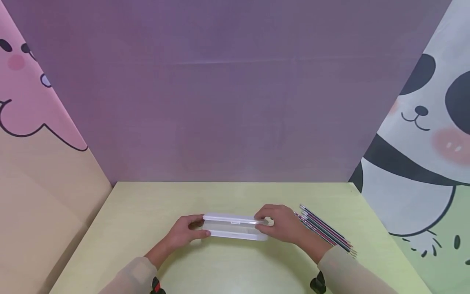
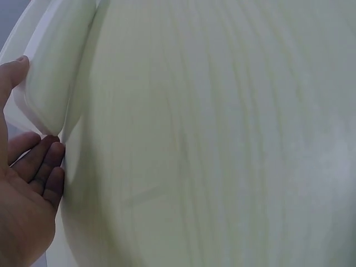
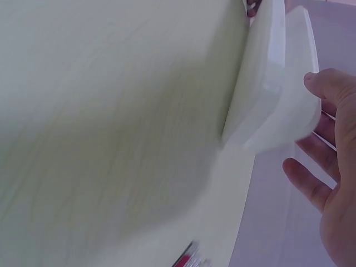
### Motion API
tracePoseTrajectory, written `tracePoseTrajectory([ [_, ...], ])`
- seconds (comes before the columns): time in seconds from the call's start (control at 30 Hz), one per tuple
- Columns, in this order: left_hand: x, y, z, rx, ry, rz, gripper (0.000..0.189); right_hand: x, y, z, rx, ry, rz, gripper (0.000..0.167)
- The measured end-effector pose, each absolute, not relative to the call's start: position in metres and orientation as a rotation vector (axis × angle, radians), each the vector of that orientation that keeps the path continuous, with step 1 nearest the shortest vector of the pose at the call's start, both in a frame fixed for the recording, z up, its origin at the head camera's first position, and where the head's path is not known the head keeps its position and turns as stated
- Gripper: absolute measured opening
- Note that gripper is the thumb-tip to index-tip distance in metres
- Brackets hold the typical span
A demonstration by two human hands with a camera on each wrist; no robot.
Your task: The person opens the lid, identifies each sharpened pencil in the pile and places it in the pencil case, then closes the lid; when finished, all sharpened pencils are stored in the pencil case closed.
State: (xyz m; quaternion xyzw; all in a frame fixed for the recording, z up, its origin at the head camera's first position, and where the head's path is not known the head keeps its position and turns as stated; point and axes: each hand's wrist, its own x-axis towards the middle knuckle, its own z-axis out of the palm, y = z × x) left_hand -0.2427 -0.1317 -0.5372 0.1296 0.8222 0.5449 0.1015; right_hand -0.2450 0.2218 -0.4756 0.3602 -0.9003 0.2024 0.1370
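A white, translucent pencil case (image 1: 235,235) sits in the middle of the table, with its lid (image 3: 303,67) raised partway. My left hand (image 1: 181,232) grips the case's left end, thumb at the front edge. In the left wrist view, the fingers (image 2: 47,161) curl beneath the case's rounded corner. At the other end, my right hand (image 1: 282,223) pinches the lid between thumb and fingers. Right of that hand lie several pencils (image 1: 327,228) in a loose, slanted bundle, partly hidden behind the right forearm.
The pale wooden table (image 1: 147,200) ends at a plain purple backdrop (image 1: 235,122). Cartoon-printed panels flank it, including a panda panel (image 1: 411,196) on the right. Pencil ends (image 3: 189,256) show at the bottom of the right wrist view.
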Motion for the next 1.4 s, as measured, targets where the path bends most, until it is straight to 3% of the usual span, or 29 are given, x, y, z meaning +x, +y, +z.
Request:
tracePoseTrajectory([
  [0.5,-0.241,-0.137,-0.539,0.436,2.464,1.581,0.066,-0.253,0.247,-0.492,0.787,-2.718,1.196,0.011],
  [0.8,-0.243,-0.135,-0.544,0.523,2.635,1.350,0.082,-0.278,0.246,-0.490,0.492,-2.722,1.575,0.020],
  [1.4,-0.239,-0.129,-0.548,0.624,2.839,1.075,0.090,-0.314,0.240,-0.504,0.226,-2.699,1.741,0.021],
])
